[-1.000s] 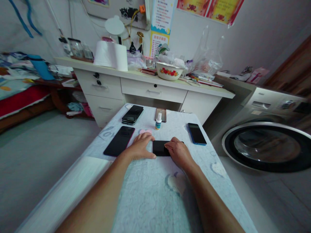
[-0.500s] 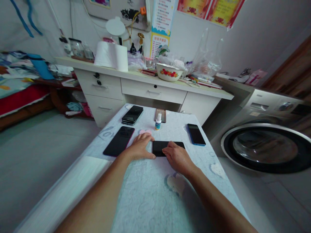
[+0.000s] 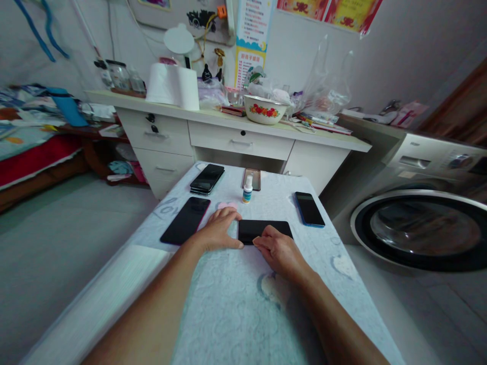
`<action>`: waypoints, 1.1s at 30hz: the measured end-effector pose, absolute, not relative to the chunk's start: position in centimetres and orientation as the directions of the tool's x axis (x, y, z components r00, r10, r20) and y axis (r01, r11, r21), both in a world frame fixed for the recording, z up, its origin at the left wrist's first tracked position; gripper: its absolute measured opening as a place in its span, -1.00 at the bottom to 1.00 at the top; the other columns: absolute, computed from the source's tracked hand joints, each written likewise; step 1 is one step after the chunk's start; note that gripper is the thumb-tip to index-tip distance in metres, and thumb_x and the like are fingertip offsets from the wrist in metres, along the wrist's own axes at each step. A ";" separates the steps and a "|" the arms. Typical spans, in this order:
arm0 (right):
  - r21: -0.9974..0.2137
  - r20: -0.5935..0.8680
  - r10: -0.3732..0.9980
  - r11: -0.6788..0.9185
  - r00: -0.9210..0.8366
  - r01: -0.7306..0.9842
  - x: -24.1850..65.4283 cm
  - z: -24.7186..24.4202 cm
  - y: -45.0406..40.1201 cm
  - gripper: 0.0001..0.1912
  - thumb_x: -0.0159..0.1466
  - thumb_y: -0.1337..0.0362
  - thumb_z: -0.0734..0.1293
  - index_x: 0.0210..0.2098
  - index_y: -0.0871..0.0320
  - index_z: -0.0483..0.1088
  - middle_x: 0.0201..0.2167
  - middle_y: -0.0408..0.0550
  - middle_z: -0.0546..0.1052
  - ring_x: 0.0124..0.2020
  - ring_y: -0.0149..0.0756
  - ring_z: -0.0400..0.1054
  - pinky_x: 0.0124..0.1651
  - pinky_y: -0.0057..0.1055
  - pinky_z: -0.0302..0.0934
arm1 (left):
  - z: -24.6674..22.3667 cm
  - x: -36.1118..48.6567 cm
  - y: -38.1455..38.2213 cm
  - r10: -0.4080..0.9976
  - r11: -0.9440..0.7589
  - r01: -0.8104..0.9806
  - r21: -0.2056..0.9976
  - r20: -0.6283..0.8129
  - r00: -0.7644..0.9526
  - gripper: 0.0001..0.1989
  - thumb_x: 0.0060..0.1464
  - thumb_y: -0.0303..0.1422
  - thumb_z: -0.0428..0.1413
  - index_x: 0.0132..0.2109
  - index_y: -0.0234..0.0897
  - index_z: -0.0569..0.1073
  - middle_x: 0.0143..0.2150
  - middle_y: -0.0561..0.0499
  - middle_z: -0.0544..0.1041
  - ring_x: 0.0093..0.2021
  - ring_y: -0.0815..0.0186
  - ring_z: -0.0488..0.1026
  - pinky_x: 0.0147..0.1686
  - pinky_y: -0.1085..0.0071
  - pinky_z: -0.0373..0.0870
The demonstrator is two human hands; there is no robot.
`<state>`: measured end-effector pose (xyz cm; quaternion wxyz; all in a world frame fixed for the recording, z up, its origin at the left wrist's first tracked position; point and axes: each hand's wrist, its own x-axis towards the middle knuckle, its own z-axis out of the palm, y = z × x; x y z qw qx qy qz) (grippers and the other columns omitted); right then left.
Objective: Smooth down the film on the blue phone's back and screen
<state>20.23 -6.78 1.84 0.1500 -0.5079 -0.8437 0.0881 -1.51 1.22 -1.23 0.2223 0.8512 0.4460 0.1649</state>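
A black smartphone [image 3: 246, 229] lies crosswise on the cloth-covered table. My left hand [image 3: 220, 229] holds it steady at its left end, thumb at the near corner and fingers at the far one. Over the phone's right part, my right hand [image 3: 279, 248] is closed in a pinch against the glass near the lower edge. A small peach-coloured bit shows at its fingertips; I cannot make out what it is. Just beyond the phone stands a small white spray bottle [image 3: 247, 190] with a blue and yellow label. A pink pad [image 3: 227, 205] peeks out behind my left hand.
A larger dark phone [image 3: 186, 220] lies left, with a phone stack [image 3: 207, 179] behind it. A blue-edged phone [image 3: 309, 209] lies right, and a phone case [image 3: 251, 179] at the back. Beyond are a desk [image 3: 220, 136] and a washing machine [image 3: 429, 167].
My right hand has shifted very slightly along the lower edge of the phone, still pinched. My left hand keeps its place. The view has tilted a little.
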 end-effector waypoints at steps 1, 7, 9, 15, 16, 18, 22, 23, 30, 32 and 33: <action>-0.301 0.161 0.887 0.461 -0.432 0.835 20.3 1.8 -6.8 -0.76 0.32 0.31 0.18 -0.21 0.05 0.49 -0.26 -0.10 0.41 -0.38 -0.45 0.31 -0.31 -0.53 0.11 | -1.2 -1.5 1.2 0.831 -0.504 0.685 0.526 0.082 0.550 -0.34 -0.30 -0.11 0.27 0.01 -0.10 0.30 0.23 -0.03 0.17 0.27 0.00 0.06 0.19 0.14 0.09; -0.324 0.171 0.906 0.422 -0.386 0.847 21.0 1.7 -6.7 -0.74 0.32 0.33 0.18 -0.21 0.05 0.51 -0.27 -0.09 0.42 -0.33 -0.42 0.33 -0.28 -0.53 0.14 | -1.3 -1.6 1.2 0.827 -0.509 0.682 0.525 0.080 0.556 -0.34 -0.29 -0.12 0.27 0.02 -0.09 0.29 0.23 -0.03 0.16 0.27 0.00 0.05 0.19 0.14 0.08; -0.332 0.174 0.913 0.406 -0.368 0.851 21.1 1.7 -6.6 -0.73 0.32 0.33 0.17 -0.20 0.05 0.52 -0.27 -0.08 0.42 -0.32 -0.42 0.33 -0.27 -0.52 0.15 | -1.2 -1.6 1.3 0.822 -0.516 0.678 0.524 0.083 0.563 -0.34 -0.29 -0.11 0.27 0.01 -0.09 0.28 0.23 -0.03 0.17 0.28 0.00 0.04 0.19 0.14 0.08; -0.321 0.184 0.932 0.357 -0.312 0.877 21.8 1.5 -6.0 -0.72 0.31 0.35 0.18 -0.17 0.05 0.52 -0.25 -0.07 0.42 -0.29 -0.41 0.34 -0.19 -0.51 0.18 | -1.0 -1.5 1.2 0.829 -0.502 0.695 0.514 0.059 0.555 -0.34 -0.29 -0.11 0.27 0.02 -0.10 0.29 0.23 -0.04 0.17 0.28 -0.01 0.03 0.18 0.12 0.09; -0.320 0.189 0.935 0.346 -0.299 0.882 21.9 1.5 -5.9 -0.72 0.31 0.35 0.18 -0.17 0.05 0.52 -0.25 -0.07 0.42 -0.28 -0.41 0.34 -0.18 -0.51 0.18 | -0.9 -1.5 1.2 0.829 -0.504 0.697 0.510 0.058 0.557 -0.34 -0.28 -0.11 0.27 0.02 -0.11 0.29 0.24 -0.05 0.17 0.28 -0.01 0.03 0.18 0.12 0.09; -0.321 0.194 0.943 0.322 -0.271 0.890 22.2 1.5 -5.8 -0.73 0.32 0.34 0.19 -0.16 0.05 0.52 -0.25 -0.06 0.42 -0.27 -0.40 0.34 -0.16 -0.51 0.17 | -0.9 -1.5 1.2 0.828 -0.506 0.699 0.504 0.057 0.558 -0.34 -0.28 -0.11 0.27 0.02 -0.12 0.29 0.24 -0.06 0.16 0.28 -0.01 0.02 0.18 0.13 0.10; -0.317 0.198 0.957 0.266 -0.211 0.910 22.6 1.2 -5.3 -0.73 0.33 0.30 0.18 -0.16 0.06 0.52 -0.25 -0.06 0.42 -0.27 -0.40 0.34 -0.17 -0.52 0.15 | -0.8 -1.4 1.2 0.831 -0.499 0.706 0.502 0.047 0.554 -0.34 -0.28 -0.11 0.27 0.02 -0.12 0.29 0.25 -0.06 0.15 0.28 -0.02 0.01 0.18 0.12 0.10; -0.310 0.202 0.960 0.248 -0.192 0.918 22.7 1.1 -5.2 -0.73 0.33 0.29 0.18 -0.16 0.06 0.52 -0.26 -0.07 0.41 -0.27 -0.40 0.34 -0.17 -0.52 0.14 | -0.8 -1.4 1.2 0.831 -0.498 0.707 0.503 0.045 0.554 -0.34 -0.28 -0.11 0.27 0.02 -0.11 0.29 0.25 -0.06 0.15 0.28 -0.02 0.01 0.18 0.11 0.09; -0.261 0.215 0.967 0.192 -0.137 0.946 22.7 1.1 -5.2 -0.72 0.35 0.27 0.16 -0.18 0.07 0.51 -0.30 -0.07 0.40 -0.27 -0.39 0.33 -0.20 -0.51 0.12 | -0.8 -1.5 1.1 0.831 -0.499 0.699 0.512 0.053 0.554 -0.35 -0.29 -0.10 0.27 0.00 -0.09 0.30 0.25 -0.03 0.15 0.30 -0.03 -0.02 0.19 0.11 0.08; -0.269 0.220 0.963 0.213 -0.155 0.939 22.4 1.2 -5.4 -0.73 0.35 0.28 0.17 -0.19 0.07 0.51 -0.30 -0.07 0.40 -0.28 -0.40 0.33 -0.20 -0.51 0.12 | -0.8 -1.5 1.2 0.830 -0.502 0.694 0.517 0.062 0.555 -0.35 -0.29 -0.11 0.27 0.01 -0.09 0.30 0.25 -0.04 0.15 0.30 -0.03 -0.02 0.19 0.12 0.09; -0.274 0.221 0.961 0.226 -0.167 0.935 22.3 1.2 -5.5 -0.73 0.34 0.29 0.17 -0.19 0.07 0.51 -0.30 -0.07 0.40 -0.28 -0.40 0.32 -0.20 -0.52 0.12 | -0.9 -1.5 1.2 0.829 -0.503 0.691 0.519 0.063 0.556 -0.35 -0.29 -0.11 0.27 0.01 -0.09 0.30 0.25 -0.04 0.15 0.30 -0.03 -0.02 0.18 0.12 0.09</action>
